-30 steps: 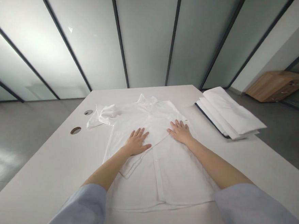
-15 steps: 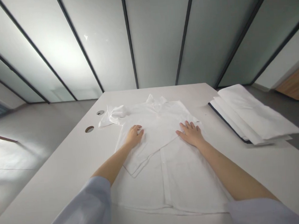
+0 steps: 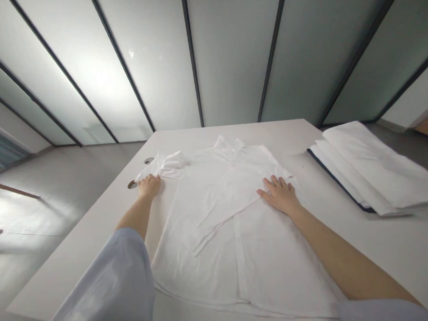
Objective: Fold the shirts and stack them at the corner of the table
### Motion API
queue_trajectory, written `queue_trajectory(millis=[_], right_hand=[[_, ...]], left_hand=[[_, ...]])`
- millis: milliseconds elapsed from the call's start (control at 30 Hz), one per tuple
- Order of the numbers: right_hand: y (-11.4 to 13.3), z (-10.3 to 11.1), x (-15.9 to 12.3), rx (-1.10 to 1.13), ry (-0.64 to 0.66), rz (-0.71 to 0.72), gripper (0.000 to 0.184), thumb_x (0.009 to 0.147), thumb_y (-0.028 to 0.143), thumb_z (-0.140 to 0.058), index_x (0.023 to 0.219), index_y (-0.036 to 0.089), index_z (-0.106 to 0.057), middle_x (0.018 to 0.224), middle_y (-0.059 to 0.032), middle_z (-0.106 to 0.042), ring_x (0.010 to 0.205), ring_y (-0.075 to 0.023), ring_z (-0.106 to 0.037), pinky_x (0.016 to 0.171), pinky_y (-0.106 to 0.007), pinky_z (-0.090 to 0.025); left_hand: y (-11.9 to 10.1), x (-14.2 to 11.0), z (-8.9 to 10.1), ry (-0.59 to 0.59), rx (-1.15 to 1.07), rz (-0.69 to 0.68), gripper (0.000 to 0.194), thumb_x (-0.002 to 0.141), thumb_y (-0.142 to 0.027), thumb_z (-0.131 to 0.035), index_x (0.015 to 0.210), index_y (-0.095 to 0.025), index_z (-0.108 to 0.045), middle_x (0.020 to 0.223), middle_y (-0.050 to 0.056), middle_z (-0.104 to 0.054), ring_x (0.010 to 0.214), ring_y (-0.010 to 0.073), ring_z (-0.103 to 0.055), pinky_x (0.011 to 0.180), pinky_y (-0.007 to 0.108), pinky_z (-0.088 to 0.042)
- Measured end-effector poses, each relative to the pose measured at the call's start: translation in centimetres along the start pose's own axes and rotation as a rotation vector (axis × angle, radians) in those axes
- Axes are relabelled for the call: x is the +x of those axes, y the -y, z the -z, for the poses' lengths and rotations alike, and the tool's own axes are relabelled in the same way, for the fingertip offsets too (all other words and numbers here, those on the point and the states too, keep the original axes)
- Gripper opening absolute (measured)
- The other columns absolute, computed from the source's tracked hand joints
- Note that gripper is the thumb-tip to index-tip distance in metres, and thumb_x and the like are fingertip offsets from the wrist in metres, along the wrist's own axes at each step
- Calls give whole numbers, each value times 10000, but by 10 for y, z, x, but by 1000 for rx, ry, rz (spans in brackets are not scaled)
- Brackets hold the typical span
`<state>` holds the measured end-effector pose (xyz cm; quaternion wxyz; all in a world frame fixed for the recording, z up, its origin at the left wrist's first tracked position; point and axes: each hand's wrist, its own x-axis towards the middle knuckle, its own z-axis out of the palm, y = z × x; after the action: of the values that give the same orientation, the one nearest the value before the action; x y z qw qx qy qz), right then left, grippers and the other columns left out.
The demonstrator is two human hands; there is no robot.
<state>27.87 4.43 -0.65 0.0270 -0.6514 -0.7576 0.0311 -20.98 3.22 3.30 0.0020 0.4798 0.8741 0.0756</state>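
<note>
A white shirt [image 3: 216, 189] lies spread on the table, its collar [image 3: 224, 142] pointing to the far edge. One sleeve is folded diagonally across the front, and the other sleeve [image 3: 172, 161] lies bunched out to the left. My left hand [image 3: 150, 185] is closed on the end of that left sleeve, its fingertips mostly hidden. On the folded sleeve near the shirt's right side, my right hand [image 3: 281, 196] rests flat with fingers spread.
The white table [image 3: 107, 256] has two round holes, one partly behind my left hand [image 3: 131, 184]. A stack of white cloth [image 3: 379, 163] with a dark layer beneath sits at the right edge. Frosted glass panels [image 3: 225, 57] stand beyond the table.
My left hand has moved left and away from me, off the shirt's front and onto the bunched sleeve's end. My right hand stays flat on the shirt. The view has shifted slightly.
</note>
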Motion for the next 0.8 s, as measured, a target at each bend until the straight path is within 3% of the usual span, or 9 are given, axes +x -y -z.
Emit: queue_trajectory(millis=[133,200,333,467,567,633,667,733,800], right_hand=[[2,4,-2,-7,11,-6,671,951,595,-293,1484,199,-390,1580,-153,-292,1438,-370,-255,1125,-576,-222],[3,5,-3,-16,12,-4,666,953,588,-295,1483,197,-390,1577,-156,-297,1437,-368,-257,1123,-574,-228],[4,6,-4,-34,3,1,662,952,589,-291,1481,203,-391,1572,-150,-311,1433,-365,-267,1122,-568,-232],[2,4,-2,-34,6,-6,671,951,597,-279,1488,207,-380,1574,-143,-308,1435,-365,-263,1126,-563,-227],[1,2,-1,-30,5,-1,678,948,602,-279,1489,205,-376,1577,-149,-301,1434,-370,-260,1124,-569,-224],[1,1,0,-28,1,0,673,947,599,-283,1486,207,-380,1577,-150,-299,1432,-372,-262,1121,-576,-225],[1,1,0,-26,-3,-1,667,947,596,-285,1482,211,-383,1577,-148,-301,1430,-371,-265,1119,-579,-228],[1,1,0,-19,-11,-3,653,946,592,-293,1471,218,-398,1574,-141,-311,1428,-368,-273,1116,-585,-233],[1,2,0,-5,-19,-1,646,940,594,-309,1455,220,-421,1568,-138,-324,1425,-369,-280,1114,-587,-238]], left_hand=[[15,1,9,-82,-13,276,592,916,-451,-367,1327,-49,-508,1372,277,-502,1258,386,-498,1016,524,-377],[21,-1,11,-86,20,279,574,883,-465,-445,1272,-63,-569,1364,275,-505,1274,407,-467,1012,542,-380],[29,-7,10,-135,-35,170,314,860,-276,-480,1019,-121,-701,1259,229,-581,1243,387,-488,993,529,-411],[28,-2,21,-211,-258,320,334,901,-269,-424,1020,-118,-696,1248,222,-573,1088,345,-603,911,486,-487],[11,17,44,-431,-449,357,371,932,-236,-357,1076,-99,-669,1190,210,-606,1096,316,-604,960,491,-469],[-14,29,62,-666,-650,166,345,930,-220,-379,1090,-99,-659,1158,176,-633,1154,288,-573,1036,484,-421],[-30,31,71,-711,-678,67,344,939,-239,-389,1129,-110,-644,1196,151,-625,1194,258,-551,1070,443,-400],[-69,23,84,-712,-692,-114,330,952,-317,-422,1155,-170,-637,1243,88,-620,1209,199,-545,1056,339,-420],[-109,-4,90,-645,-686,-566,394,960,-415,-420,1238,-191,-587,1356,106,-551,1222,227,-540,1004,357,-460]])
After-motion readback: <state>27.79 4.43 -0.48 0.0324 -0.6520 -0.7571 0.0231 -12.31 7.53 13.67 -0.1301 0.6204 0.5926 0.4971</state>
